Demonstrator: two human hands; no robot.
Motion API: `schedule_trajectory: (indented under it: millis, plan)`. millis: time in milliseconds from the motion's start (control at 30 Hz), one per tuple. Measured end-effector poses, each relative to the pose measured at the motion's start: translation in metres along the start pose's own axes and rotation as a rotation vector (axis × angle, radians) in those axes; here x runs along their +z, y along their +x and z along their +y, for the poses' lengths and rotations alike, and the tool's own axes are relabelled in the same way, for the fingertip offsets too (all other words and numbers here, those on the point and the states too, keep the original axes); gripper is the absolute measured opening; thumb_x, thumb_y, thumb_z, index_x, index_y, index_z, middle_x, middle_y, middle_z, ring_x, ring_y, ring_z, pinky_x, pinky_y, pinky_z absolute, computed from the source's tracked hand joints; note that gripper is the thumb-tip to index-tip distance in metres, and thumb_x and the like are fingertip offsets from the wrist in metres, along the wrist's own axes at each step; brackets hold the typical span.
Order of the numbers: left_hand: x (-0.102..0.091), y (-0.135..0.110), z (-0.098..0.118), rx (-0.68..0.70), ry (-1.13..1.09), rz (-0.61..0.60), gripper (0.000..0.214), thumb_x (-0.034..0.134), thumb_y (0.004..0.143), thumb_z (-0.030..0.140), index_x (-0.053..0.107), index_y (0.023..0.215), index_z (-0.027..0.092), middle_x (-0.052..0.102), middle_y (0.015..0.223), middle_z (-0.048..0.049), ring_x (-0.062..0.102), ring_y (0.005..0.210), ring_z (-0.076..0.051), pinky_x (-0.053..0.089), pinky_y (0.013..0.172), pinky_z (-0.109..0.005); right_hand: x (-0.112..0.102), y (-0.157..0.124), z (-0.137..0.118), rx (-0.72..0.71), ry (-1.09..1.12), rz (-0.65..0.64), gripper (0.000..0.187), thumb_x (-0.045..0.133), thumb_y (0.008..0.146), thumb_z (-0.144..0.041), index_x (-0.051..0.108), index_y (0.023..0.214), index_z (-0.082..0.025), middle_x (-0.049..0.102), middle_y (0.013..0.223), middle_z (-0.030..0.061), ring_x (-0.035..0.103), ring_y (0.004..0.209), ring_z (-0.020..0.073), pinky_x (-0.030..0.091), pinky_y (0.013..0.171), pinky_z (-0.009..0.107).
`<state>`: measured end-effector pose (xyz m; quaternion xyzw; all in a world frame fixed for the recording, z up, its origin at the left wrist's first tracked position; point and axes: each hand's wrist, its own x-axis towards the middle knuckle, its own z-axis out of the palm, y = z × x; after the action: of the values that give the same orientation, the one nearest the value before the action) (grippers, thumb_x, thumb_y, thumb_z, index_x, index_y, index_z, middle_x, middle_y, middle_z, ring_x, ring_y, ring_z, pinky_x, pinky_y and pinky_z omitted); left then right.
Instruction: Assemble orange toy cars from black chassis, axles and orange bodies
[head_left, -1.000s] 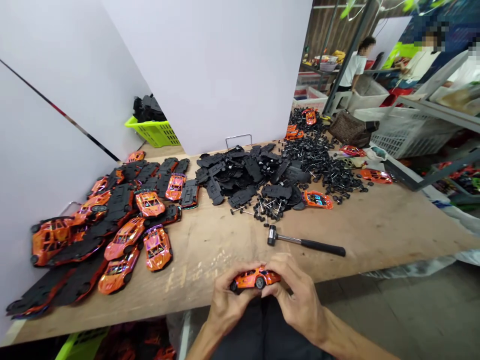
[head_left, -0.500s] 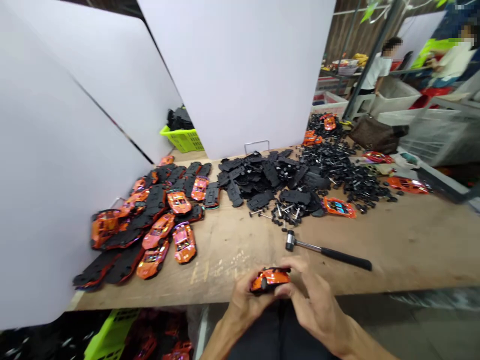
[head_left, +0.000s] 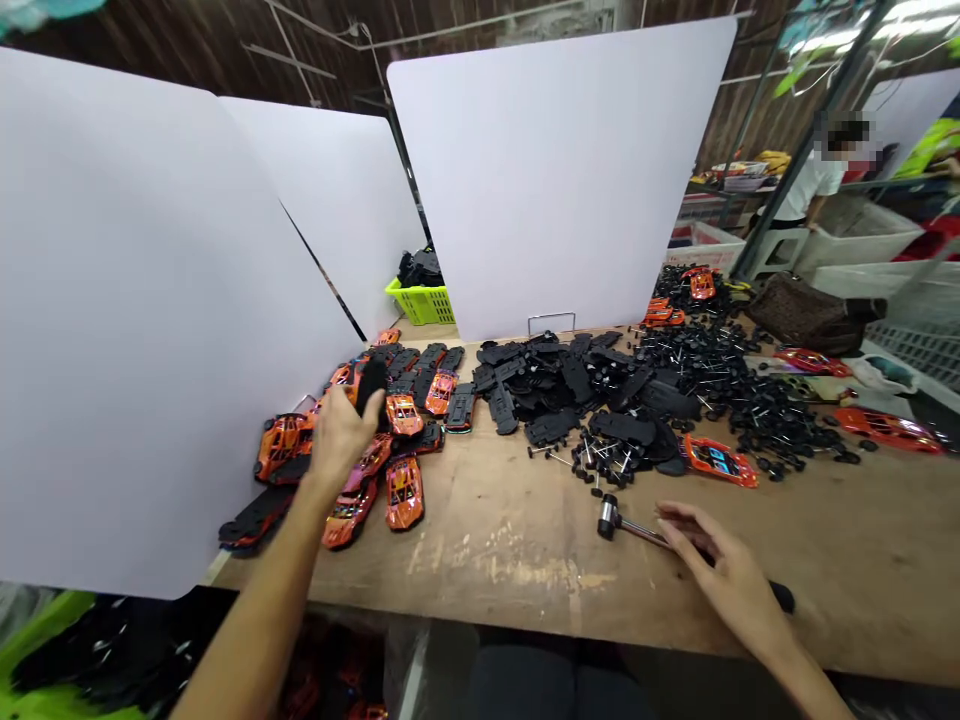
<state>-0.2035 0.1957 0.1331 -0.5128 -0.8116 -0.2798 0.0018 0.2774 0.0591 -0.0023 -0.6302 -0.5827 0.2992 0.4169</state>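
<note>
Seen from the head camera, with twelve o'clock straight ahead of the person:

1. The left hand (head_left: 341,435) is at eleven o'clock. It is closed around a black car bottom (head_left: 372,385) and holds it up over a pile of orange toy cars (head_left: 405,490).
2. The right hand (head_left: 724,570) is at two o'clock. Its fingers are a little spread and lie over the handle of a small hammer (head_left: 622,527). I cannot tell if the hand is gripping it.
3. The hammer and cars lie on a long wooden table (head_left: 487,560).
4. At twelve o'clock there is a heap of more black car bottoms (head_left: 551,385). At one o'clock there is a heap of black wheels on metal rods (head_left: 750,405), with one orange car (head_left: 718,462) right beside it.
5. White boards (head_left: 555,170) stand behind the table. A green basket (head_left: 420,302) sits behind them at twelve o'clock. Far off at one o'clock stands a person in a white shirt (head_left: 814,190).
</note>
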Motion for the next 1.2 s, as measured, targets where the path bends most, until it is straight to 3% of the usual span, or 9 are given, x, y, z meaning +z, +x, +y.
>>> schedule_trajectory:
  millis: [167,233,333,433,567,767,933,1067,1200]
  plan:
    - [0.007,0.015,0.021,-0.156,0.286,-0.01,0.04,0.044,0.098,0.038,0.057,0.122,0.009,0.063,0.133,-0.0213,0.063,0.119,-0.045,0.052,0.094,-0.061,-0.044,0.024,0.007,-0.21,-0.231,0.188,0.032,0.057,0.1,-0.048,0.071,0.115,-0.024,0.075,0.118,0.0111,0.071,0.109,0.0289,0.057,0.1,0.048]
    - [0.026,-0.011,0.04,-0.1,0.202,0.022,0.042,0.046,0.097,0.042,0.058,0.126,0.014,0.067,0.128,-0.0169,0.066,0.113,-0.041,0.054,0.091,-0.056,-0.074,0.048,0.021,-0.272,-0.363,0.294,0.035,0.056,0.1,-0.049,0.069,0.12,-0.023,0.072,0.123,0.0128,0.067,0.117,0.0312,0.051,0.107,0.054]
    - [0.06,-0.07,0.076,0.133,-0.113,-0.214,0.038,0.054,0.092,0.048,0.067,0.115,0.02,0.075,0.097,-0.0101,0.07,0.085,-0.03,0.055,0.077,-0.04,-0.107,0.086,0.042,-0.32,-0.478,0.172,0.054,0.067,0.093,-0.053,0.062,0.136,-0.02,0.065,0.138,0.0167,0.059,0.131,0.0346,0.044,0.114,0.056]
    - [0.092,-0.134,0.109,0.324,-0.465,-0.517,0.031,0.058,0.091,0.047,0.072,0.104,0.023,0.075,0.082,-0.0056,0.067,0.07,-0.024,0.05,0.066,-0.032,-0.108,0.113,0.05,-0.364,-0.532,-0.042,0.061,0.073,0.09,-0.048,0.058,0.142,-0.02,0.063,0.143,0.0166,0.057,0.134,0.0335,0.044,0.114,0.054]
    - [0.119,-0.178,0.139,0.395,-0.662,-0.592,0.025,0.057,0.095,0.039,0.075,0.1,0.023,0.077,0.086,-0.0052,0.067,0.071,-0.022,0.05,0.07,-0.032,-0.097,0.113,0.047,-0.377,-0.572,-0.117,0.046,0.07,0.094,-0.042,0.064,0.135,-0.022,0.069,0.132,0.0129,0.063,0.123,0.0303,0.047,0.108,0.05]
    - [0.158,-0.145,0.211,0.837,-0.479,-0.697,0.049,0.062,0.085,0.016,0.064,0.134,0.015,0.065,0.14,-0.0192,0.058,0.132,-0.033,0.042,0.113,-0.043,-0.102,0.079,0.037,-0.212,-0.492,-0.155,0.056,0.079,0.086,-0.048,0.064,0.134,-0.024,0.065,0.133,0.0112,0.062,0.122,0.0299,0.05,0.106,0.046]
    - [0.189,-0.125,0.272,0.79,-0.382,-0.777,0.041,0.074,0.072,0.009,0.071,0.112,0.011,0.072,0.121,-0.0264,0.063,0.123,-0.045,0.044,0.108,-0.059,-0.085,0.08,0.023,-0.205,-0.403,0.048,0.038,0.062,0.099,-0.047,0.066,0.126,-0.022,0.068,0.123,0.0114,0.065,0.115,0.0281,0.051,0.102,0.045]
    - [0.187,-0.102,0.274,0.633,-0.478,-0.719,0.017,0.065,0.087,0.016,0.071,0.103,0.017,0.076,0.113,-0.0204,0.069,0.118,-0.038,0.048,0.107,-0.051,-0.061,0.084,0.01,-0.318,-0.397,0.089,0.025,0.059,0.101,-0.042,0.07,0.115,-0.025,0.071,0.117,0.0093,0.064,0.114,0.0286,0.051,0.101,0.045]
    - [0.155,-0.087,0.239,0.405,-0.711,-0.617,0.033,0.048,0.101,0.031,0.062,0.129,0.018,0.076,0.124,-0.0168,0.073,0.114,-0.028,0.06,0.088,-0.036,-0.037,0.1,0.002,-0.362,-0.386,0.145,0.021,0.053,0.104,-0.036,0.07,0.112,-0.025,0.072,0.113,0.0086,0.065,0.106,0.0268,0.053,0.094,0.041]
